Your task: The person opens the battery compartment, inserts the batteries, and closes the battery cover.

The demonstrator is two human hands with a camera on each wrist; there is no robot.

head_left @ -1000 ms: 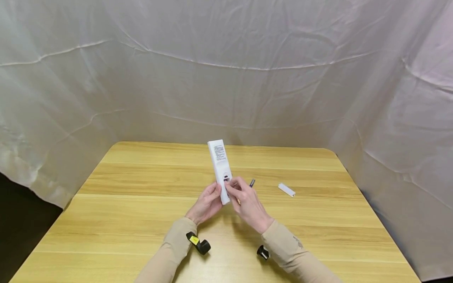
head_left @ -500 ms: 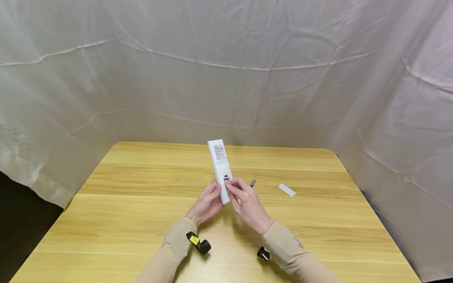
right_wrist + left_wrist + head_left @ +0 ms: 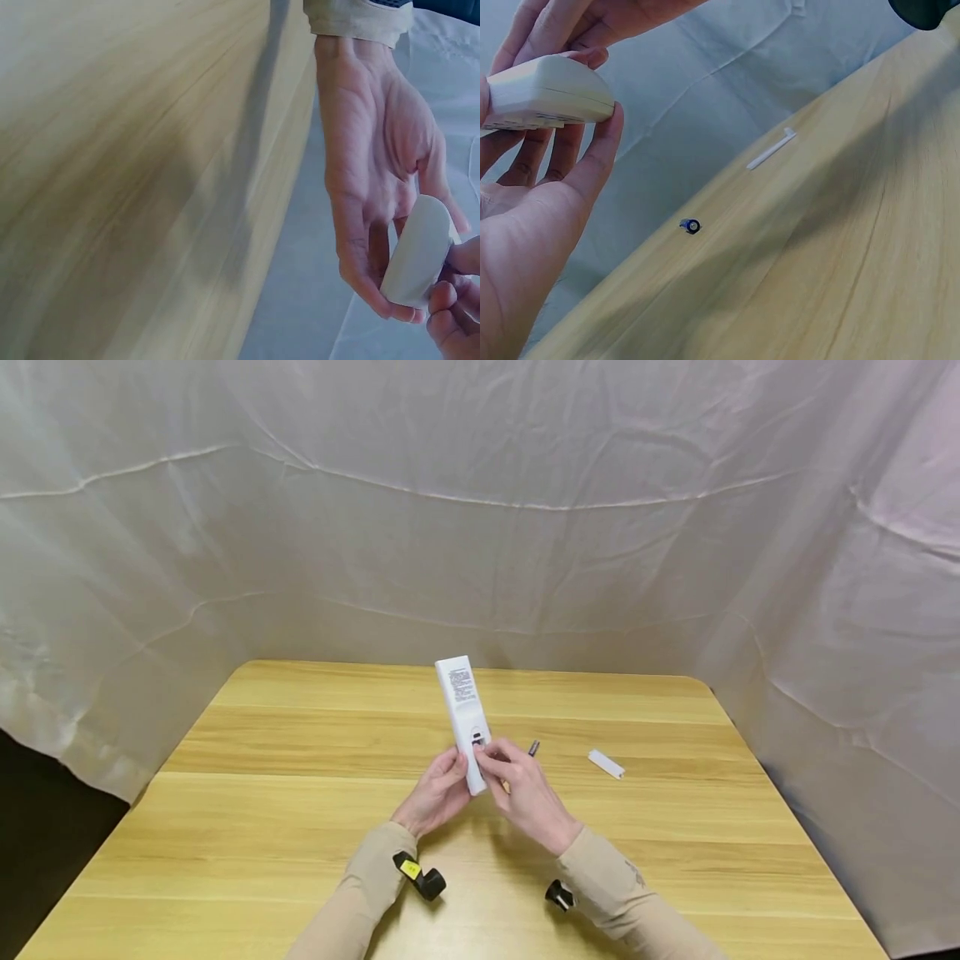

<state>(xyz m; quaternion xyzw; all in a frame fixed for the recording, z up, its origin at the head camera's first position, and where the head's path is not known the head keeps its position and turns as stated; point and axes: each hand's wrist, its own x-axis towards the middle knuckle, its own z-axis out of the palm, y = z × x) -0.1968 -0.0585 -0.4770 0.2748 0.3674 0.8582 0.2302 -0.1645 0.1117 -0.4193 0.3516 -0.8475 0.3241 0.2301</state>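
A white remote control [image 3: 457, 693] is held up off the table, its back with printed text facing me and its battery compartment [image 3: 477, 741] uncovered. My left hand [image 3: 437, 795] grips its lower end, thumb along the left side and fingers beneath. With curled fingers, my right hand [image 3: 529, 795] works at the compartment, thumb tip at the opening. Something dark shows inside, but the fingers hide whether they pinch a battery. The remote's end [image 3: 562, 90] fills the upper left of the left wrist view. Behind the right hand lies a dark battery [image 3: 534, 748] on the table.
The white battery cover [image 3: 606, 763] lies on the wooden table [image 3: 300, 827], right of the battery. Grey curtains [image 3: 480, 552] hang behind and beside the table. A black wrist camera [image 3: 429, 882] projects from the left sleeve.
The remote has shifted very slightly left at its upper end. Both hands stay almost in place, the right fingers moving only slightly at the compartment.
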